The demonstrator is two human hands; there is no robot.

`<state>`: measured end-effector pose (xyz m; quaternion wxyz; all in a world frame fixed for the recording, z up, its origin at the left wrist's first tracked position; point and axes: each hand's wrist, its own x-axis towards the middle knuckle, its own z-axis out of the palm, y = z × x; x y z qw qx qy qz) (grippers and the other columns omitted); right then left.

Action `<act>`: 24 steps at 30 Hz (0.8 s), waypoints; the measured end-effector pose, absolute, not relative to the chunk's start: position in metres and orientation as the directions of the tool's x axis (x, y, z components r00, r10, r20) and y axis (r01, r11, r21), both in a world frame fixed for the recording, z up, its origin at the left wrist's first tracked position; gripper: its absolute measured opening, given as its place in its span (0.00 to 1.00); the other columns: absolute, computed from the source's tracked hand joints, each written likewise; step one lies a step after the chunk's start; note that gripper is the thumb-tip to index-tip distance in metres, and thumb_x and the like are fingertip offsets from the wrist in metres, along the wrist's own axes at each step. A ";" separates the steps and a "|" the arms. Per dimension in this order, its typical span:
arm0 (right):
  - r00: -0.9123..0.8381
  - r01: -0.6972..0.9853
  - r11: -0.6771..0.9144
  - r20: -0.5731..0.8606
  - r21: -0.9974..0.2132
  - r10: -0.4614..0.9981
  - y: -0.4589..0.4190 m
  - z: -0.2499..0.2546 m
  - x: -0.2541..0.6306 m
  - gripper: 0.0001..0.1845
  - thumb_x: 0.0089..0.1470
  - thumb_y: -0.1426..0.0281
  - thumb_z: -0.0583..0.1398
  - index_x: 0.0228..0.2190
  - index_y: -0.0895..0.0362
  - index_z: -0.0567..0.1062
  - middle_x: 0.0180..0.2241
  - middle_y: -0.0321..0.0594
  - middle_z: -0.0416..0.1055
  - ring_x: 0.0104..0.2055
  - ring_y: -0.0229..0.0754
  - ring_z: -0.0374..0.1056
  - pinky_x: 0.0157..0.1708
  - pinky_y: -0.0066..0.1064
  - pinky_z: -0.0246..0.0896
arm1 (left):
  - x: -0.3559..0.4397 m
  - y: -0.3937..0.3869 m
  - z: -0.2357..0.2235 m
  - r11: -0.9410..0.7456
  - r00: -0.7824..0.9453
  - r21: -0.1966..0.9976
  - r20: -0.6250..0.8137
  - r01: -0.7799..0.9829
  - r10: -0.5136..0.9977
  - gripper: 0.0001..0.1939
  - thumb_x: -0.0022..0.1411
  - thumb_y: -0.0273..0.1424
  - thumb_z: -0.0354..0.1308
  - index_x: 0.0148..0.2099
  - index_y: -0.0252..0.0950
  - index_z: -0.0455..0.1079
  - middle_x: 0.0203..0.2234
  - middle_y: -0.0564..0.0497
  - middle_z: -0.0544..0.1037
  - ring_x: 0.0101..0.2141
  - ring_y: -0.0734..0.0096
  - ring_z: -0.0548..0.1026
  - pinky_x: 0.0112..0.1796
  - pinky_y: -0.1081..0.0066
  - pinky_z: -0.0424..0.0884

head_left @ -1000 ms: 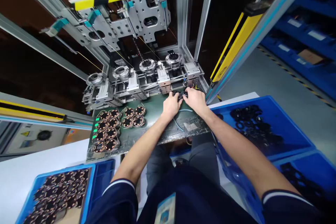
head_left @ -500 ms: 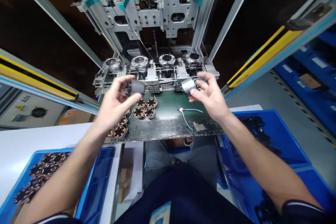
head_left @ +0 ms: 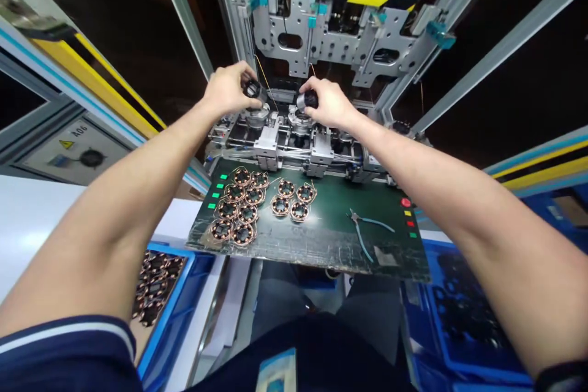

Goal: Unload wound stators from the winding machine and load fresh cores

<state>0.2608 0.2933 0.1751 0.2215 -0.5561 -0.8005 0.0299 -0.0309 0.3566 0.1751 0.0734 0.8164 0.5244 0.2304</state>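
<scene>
My left hand (head_left: 231,89) is closed around a grey cylindrical sleeve with a black core (head_left: 253,89). It holds this part tilted just above the leftmost round fixture (head_left: 258,115) of the machine. A similar grey sleeve with a black core (head_left: 307,100) is pinched between the thumb and fingers of my right hand (head_left: 329,101). That part is at the second round fixture (head_left: 301,121); whether it touches the fixture I cannot tell. Several copper-wound stator rings (head_left: 248,213) lie in two groups on the green bench top (head_left: 321,239).
Blue-handled cutting pliers (head_left: 367,229) lie on the bench's right half, near coloured buttons (head_left: 408,220). A striped metal plate assembly (head_left: 340,37) hangs above the fixtures. Blue bins with wound rings (head_left: 156,285) and black parts (head_left: 468,300) stand at left and right.
Both hands have reached forward with their sleeves, from above the bench to the two left fixtures. The camera view has swung left, showing more of the bench's left side.
</scene>
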 end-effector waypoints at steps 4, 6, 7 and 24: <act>-0.331 0.911 0.369 0.207 -0.185 0.921 0.319 0.171 0.250 0.28 0.55 0.66 0.71 0.55 0.61 0.76 0.52 0.51 0.77 0.56 0.55 0.72 0.63 0.53 0.65 | -0.049 0.386 0.156 -0.413 0.360 0.391 0.203 0.823 0.911 0.51 0.46 0.69 0.72 0.60 0.39 0.74 0.56 0.51 0.81 0.52 0.61 0.73 0.62 0.56 0.68; -0.351 0.911 0.379 0.177 -0.162 0.920 0.329 0.173 0.252 0.30 0.49 0.63 0.76 0.51 0.61 0.80 0.49 0.49 0.79 0.54 0.56 0.74 0.61 0.54 0.67 | -0.058 0.396 0.155 -0.426 0.392 0.396 0.167 0.814 0.905 0.52 0.43 0.71 0.72 0.60 0.42 0.74 0.55 0.54 0.82 0.50 0.64 0.74 0.61 0.58 0.69; -0.367 0.907 0.391 0.164 -0.158 0.916 0.335 0.174 0.254 0.31 0.45 0.61 0.78 0.49 0.60 0.82 0.48 0.48 0.79 0.53 0.57 0.75 0.60 0.54 0.69 | -0.062 0.400 0.156 -0.436 0.412 0.397 0.149 0.808 0.899 0.52 0.43 0.71 0.71 0.61 0.43 0.74 0.55 0.56 0.82 0.48 0.66 0.74 0.60 0.59 0.70; -0.438 0.898 0.423 -0.161 -0.120 0.884 0.416 0.182 0.253 0.32 0.43 0.46 0.78 0.44 0.53 0.86 0.39 0.40 0.80 0.49 0.57 0.78 0.60 0.56 0.69 | -0.040 0.435 0.184 -0.425 0.478 0.275 -0.163 0.862 0.863 0.39 0.64 0.61 0.66 0.59 0.30 0.77 0.47 0.49 0.83 0.54 0.64 0.74 0.67 0.57 0.62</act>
